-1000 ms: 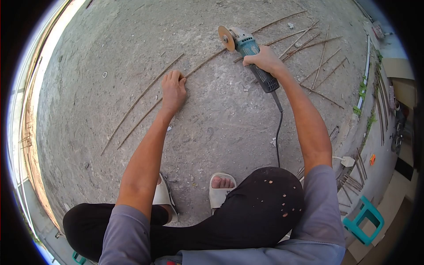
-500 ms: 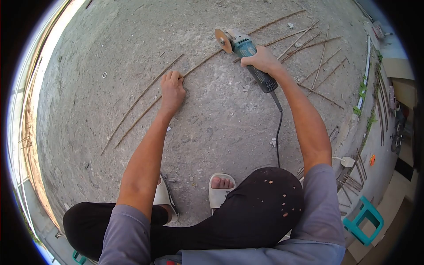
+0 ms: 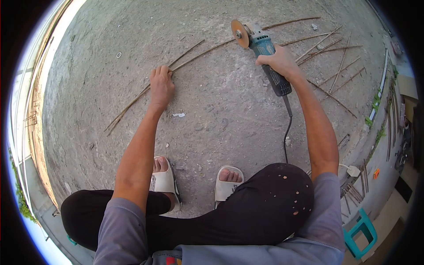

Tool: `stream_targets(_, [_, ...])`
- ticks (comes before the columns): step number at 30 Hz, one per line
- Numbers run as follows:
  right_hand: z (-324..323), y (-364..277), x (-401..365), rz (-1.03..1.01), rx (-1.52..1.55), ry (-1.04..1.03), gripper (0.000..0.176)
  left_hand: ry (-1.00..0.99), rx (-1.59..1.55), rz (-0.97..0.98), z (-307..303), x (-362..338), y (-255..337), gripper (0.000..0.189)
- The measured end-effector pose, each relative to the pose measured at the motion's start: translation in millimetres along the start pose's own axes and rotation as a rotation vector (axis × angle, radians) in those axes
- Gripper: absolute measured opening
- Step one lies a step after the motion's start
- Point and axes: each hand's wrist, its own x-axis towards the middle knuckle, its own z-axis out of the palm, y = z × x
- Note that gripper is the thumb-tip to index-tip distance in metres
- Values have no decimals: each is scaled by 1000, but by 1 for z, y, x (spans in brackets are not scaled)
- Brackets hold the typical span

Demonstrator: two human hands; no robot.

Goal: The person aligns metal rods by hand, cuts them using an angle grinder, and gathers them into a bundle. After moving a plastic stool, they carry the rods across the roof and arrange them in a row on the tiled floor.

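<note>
My left hand (image 3: 161, 86) has its fingers closed round a long thin rusty rod (image 3: 201, 54) low over the concrete ground. That rod runs up and right, passing behind the grinder's disc. A shorter rod (image 3: 187, 52) lies close beside it and crosses near my fingers. In my right hand (image 3: 281, 62) is a teal and black angle grinder (image 3: 263, 46), gripped round its body. Its brown disc (image 3: 240, 34) points to the upper left, near the long rod; whether they touch I cannot tell. A black cord (image 3: 288, 137) hangs from the grinder's rear end.
Several rusty rods (image 3: 340, 66) lie crossed on the ground at the upper right. A teal stool (image 3: 361, 234) stands at the lower right, with short rods (image 3: 353, 193) and a white plug (image 3: 353, 171) above it. My sandalled feet (image 3: 229, 181) rest below.
My left hand has moved left and slightly down in view, and the long rod now lies against the shorter one. The view has shifted; the grinder appears further right and slightly higher.
</note>
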Motion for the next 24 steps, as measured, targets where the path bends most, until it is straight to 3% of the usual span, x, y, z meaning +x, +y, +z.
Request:
stream_targets(1, [5, -4, -1, -9, -4, 16, 38, -11, -2, -15, -3, -2, -4, 5])
stream_targets(4, [11, -22, -8, 10, -31, -70, 50, -22, 0, -14, -8, -6, -6, 5])
stream_targets(10, [38, -23, -7, -42, 58, -41, 39, 1, 3, -48, -10, -22, -5, 4])
stream_targets(24, [51, -47, -3, -47, 1, -117, 41, 87, -185, -140, 4, -15, -6, 4])
